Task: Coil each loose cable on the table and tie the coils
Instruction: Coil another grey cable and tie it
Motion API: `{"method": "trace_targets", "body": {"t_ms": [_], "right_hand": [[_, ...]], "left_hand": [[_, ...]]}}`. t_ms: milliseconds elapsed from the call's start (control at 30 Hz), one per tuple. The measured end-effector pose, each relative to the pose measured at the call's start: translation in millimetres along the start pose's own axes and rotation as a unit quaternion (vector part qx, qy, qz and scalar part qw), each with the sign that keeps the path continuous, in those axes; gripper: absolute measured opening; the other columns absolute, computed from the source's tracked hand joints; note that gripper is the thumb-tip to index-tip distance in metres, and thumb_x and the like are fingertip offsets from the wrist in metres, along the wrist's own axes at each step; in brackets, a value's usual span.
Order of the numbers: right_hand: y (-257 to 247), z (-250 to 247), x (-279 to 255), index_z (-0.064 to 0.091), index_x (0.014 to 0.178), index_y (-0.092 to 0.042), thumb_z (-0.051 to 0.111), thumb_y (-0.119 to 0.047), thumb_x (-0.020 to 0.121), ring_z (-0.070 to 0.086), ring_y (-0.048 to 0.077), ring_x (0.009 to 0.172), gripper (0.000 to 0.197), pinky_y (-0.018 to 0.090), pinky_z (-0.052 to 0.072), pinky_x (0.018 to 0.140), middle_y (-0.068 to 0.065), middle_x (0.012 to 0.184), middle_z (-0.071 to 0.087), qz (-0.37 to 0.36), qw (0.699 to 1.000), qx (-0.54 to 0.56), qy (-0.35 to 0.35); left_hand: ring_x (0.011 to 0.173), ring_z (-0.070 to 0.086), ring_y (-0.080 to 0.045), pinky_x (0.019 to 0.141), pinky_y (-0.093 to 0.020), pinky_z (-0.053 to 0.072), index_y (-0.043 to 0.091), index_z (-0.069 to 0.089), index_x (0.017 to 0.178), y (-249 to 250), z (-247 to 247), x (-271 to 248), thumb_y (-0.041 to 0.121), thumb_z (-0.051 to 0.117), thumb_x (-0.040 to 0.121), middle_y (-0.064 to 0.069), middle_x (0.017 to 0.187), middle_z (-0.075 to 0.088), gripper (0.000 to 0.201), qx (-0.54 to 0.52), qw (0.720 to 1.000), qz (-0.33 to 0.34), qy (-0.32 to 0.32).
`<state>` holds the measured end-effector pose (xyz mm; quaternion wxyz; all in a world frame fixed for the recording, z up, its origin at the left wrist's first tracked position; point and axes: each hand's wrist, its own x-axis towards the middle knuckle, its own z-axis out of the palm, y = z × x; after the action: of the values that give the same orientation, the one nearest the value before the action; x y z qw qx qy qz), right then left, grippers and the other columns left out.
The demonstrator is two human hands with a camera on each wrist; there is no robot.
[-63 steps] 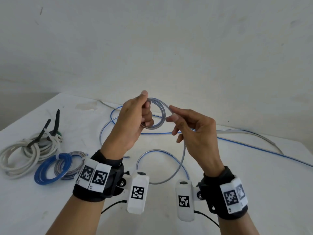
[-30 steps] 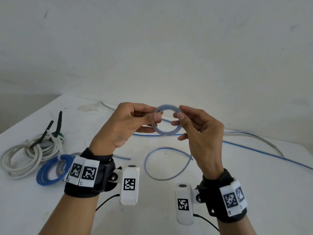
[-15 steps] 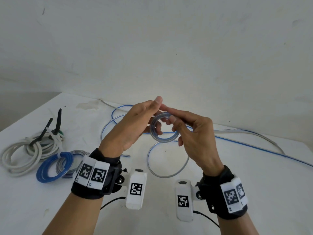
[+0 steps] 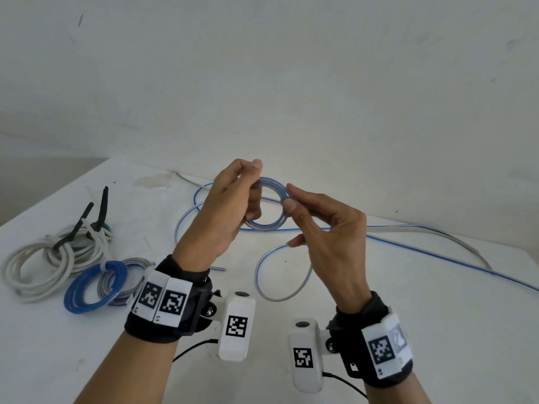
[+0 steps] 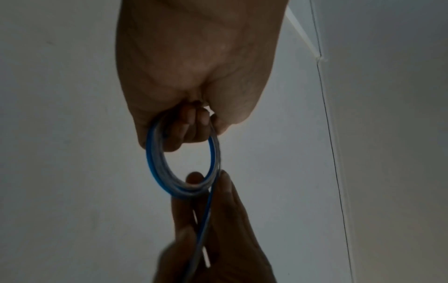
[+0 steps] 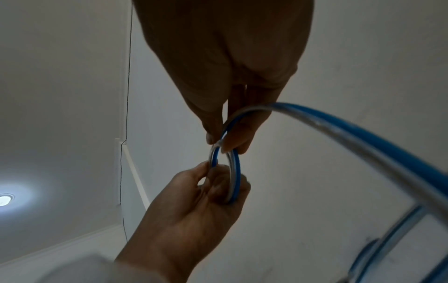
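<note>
Above the tabletop's (image 4: 437, 330) near middle, the left hand (image 4: 221, 217) curls its fingers around a small blue-grey cable coil (image 4: 269, 205); the right hand (image 4: 326, 228) pinches the coil's opposite side. The loose cable (image 4: 408, 246) trails toward the right edge. Tied coils (image 4: 87, 275) lie by the left edge.

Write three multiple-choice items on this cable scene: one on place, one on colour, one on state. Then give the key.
1. Where does the blue coil lie?
A. left on the table
B. right on it
C. on the floor

2. Which colours has the cable in the hands?
A. red and black
B. blue and grey
C. green

3. What does the right hand do?
A. lies flat
B. hangs idle
C. pinches the cable

Key: 1 A, it lies beside the white coil; 2 B, both wrist views show it; 3 C, thumb and finger grip the loop that the left hand holds.
</note>
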<state>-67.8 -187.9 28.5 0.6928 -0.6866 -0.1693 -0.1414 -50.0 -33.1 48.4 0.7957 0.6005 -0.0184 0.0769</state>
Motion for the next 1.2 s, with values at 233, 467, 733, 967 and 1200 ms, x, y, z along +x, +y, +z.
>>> {"method": "trace_targets", "body": {"t_ms": [233, 467, 733, 967, 1200], "right_hand": [[0.7, -0.6, 0.7, 0.077, 0.114, -0.022, 0.070, -0.009, 0.094, 0.070, 0.020, 0.080, 0.024, 0.025, 0.055, 0.049, -0.001, 0.095, 0.076, -0.019, 1.000, 0.000, 0.005], [0.4, -19.5, 8.5, 0.078, 0.113, -0.028, 0.063, -0.010, 0.099, 0.061, 0.014, 0.074, 0.027, 0.024, 0.052, 0.049, -0.002, 0.091, 0.072, -0.022, 0.995, -0.078, -0.064], [0.0, -8.8, 5.0, 0.075, 0.120, -0.026, 0.067, -0.013, 0.097, 0.071, 0.023, 0.092, 0.027, 0.027, 0.058, 0.053, -0.001, 0.100, 0.078, -0.009, 1.000, -0.018, -0.023], [2.5, 0.7, 0.9, 0.074, 0.121, -0.024, 0.070, -0.009, 0.095, 0.068, 0.023, 0.092, 0.030, 0.027, 0.058, 0.053, -0.008, 0.102, 0.076, -0.022, 1.000, -0.008, -0.004], [-0.8, -27.9, 12.7, 0.076, 0.118, -0.028, 0.061, -0.009, 0.101, 0.067, 0.022, 0.089, 0.030, 0.026, 0.057, 0.057, -0.005, 0.100, 0.074, -0.030, 0.989, -0.111, -0.096]], "left_hand": [[0.052, 0.040, -0.014, 0.056, -0.028, 0.041, 0.012, 0.048, 0.083, -2.1, 4.0, 1.7, 0.019, 0.046, 0.106, 0.001, 0.056, 0.045, 0.024, -0.025, 1.000, -0.004, 0.000], [0.055, 0.045, -0.014, 0.065, -0.034, 0.046, 0.005, 0.065, 0.089, -11.1, 7.4, -2.1, 0.037, 0.037, 0.109, 0.001, 0.060, 0.048, 0.047, 0.132, 0.982, -0.018, -0.137], [0.044, 0.029, -0.007, 0.054, -0.026, 0.035, 0.014, 0.050, 0.075, -4.4, 8.0, 0.5, 0.028, 0.045, 0.108, 0.010, 0.052, 0.037, 0.036, -0.047, 0.999, -0.023, 0.007], [0.048, 0.023, -0.012, 0.055, -0.027, 0.040, 0.014, 0.048, 0.077, -5.1, 10.2, 0.8, 0.026, 0.043, 0.108, 0.005, 0.054, 0.029, 0.034, -0.104, 0.994, -0.026, 0.019], [0.047, 0.031, -0.015, 0.068, -0.031, 0.046, 0.010, 0.057, 0.073, -5.7, 7.1, -3.4, 0.044, 0.040, 0.107, 0.003, 0.051, 0.034, 0.051, 0.100, 0.982, -0.099, -0.127]]}}
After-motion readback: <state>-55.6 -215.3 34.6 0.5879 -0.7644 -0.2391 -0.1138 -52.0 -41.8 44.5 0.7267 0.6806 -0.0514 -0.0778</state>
